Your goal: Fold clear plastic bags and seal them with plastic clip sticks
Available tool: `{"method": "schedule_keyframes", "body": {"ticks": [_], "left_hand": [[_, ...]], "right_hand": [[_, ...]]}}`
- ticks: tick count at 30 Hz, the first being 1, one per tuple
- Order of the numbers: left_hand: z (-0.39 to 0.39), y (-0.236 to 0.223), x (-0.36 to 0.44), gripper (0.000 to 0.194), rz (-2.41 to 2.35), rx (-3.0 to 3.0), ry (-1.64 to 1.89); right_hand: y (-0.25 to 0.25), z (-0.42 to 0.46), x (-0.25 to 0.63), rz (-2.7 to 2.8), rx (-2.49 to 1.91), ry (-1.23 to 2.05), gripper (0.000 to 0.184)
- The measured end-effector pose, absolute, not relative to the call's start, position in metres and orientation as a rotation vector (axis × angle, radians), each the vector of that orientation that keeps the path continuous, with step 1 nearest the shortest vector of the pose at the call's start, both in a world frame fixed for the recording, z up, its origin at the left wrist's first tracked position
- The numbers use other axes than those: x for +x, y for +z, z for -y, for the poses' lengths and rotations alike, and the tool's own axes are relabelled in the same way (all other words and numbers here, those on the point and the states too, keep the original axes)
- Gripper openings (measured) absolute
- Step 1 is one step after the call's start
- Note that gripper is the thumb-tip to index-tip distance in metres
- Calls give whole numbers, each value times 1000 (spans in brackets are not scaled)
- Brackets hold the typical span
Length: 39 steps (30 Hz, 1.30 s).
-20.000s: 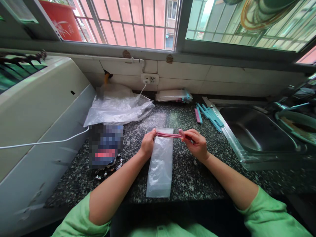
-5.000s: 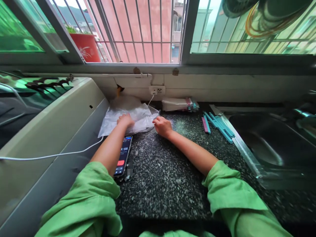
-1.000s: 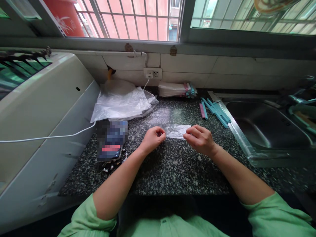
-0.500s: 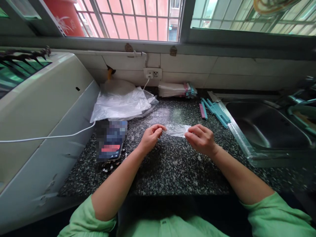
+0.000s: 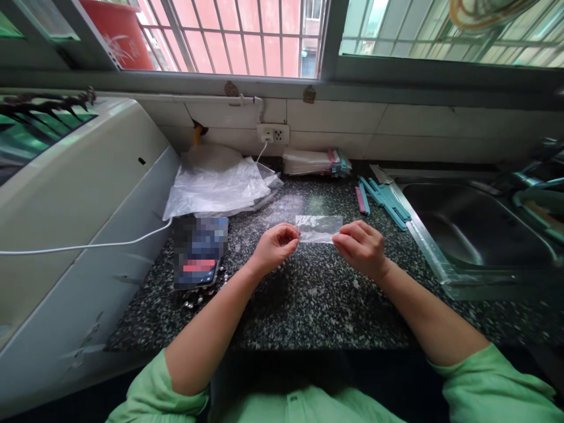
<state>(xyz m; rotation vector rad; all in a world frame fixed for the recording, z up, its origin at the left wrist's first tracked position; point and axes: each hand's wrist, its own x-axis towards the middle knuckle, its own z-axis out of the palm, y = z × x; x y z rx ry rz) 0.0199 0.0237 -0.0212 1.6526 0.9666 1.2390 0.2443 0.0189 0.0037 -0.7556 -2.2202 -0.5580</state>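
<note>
A small clear plastic bag [image 5: 319, 230] is stretched flat between my two hands, just over the speckled dark countertop [image 5: 308, 311]. My left hand [image 5: 277, 245] pinches its left edge with thumb and fingers. At its lower right corner, my right hand [image 5: 360, 247] grips it with the fingers closed. Beyond the right hand lie several blue strip clips [image 5: 388, 200] and a pink strip clip [image 5: 360, 200]. Against the wall rests a stack of clear bags with pink and blue clips [image 5: 311, 162].
Left of my hands is a phone [image 5: 202, 252], partly blurred, with a beaded strap under it. A pile of clear plastic sheets or bags [image 5: 215, 191] lies behind it. A white cable [image 5: 88, 247] crosses the left side. The metal sink [image 5: 476, 223] is at the right.
The bag was crumpled and tilted; now it is spread out flatter and squarer between my hands. My left hand has turned slightly and moved a little to the right.
</note>
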Motion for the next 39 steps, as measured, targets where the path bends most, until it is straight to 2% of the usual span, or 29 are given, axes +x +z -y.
{"method": "schedule_keyframes", "body": {"ticks": [6,16,20,25,29,31,34,39], "left_hand": [[-22,-16,20,5,-879,1498,1246],[-27,-19,13,10,-1253,1358,1322],[-32,-25,14,24,-1320,1237,1180],[-29,-21,9,37,-1265,1664,934],[-22,-17,7,49,-1149,1811,916],[-22,-19,9,42,-1134,1805,955],[-25,-24,13,19,-1149,1736,1041],[-26,-25,15,26,-1085,1495,1070]], "right_hand": [[3,-20,243,2198,-759,-556,8],[-3,-20,242,2242,-702,-597,10],[-3,-16,240,2252,-619,-599,12],[-1,-13,240,2177,-742,-473,9],[-2,-18,240,2059,-876,-295,6],[-2,-19,239,2044,-883,-193,8],[-4,-20,237,2025,-897,-43,11],[-6,-21,235,1969,-929,233,13]]}}
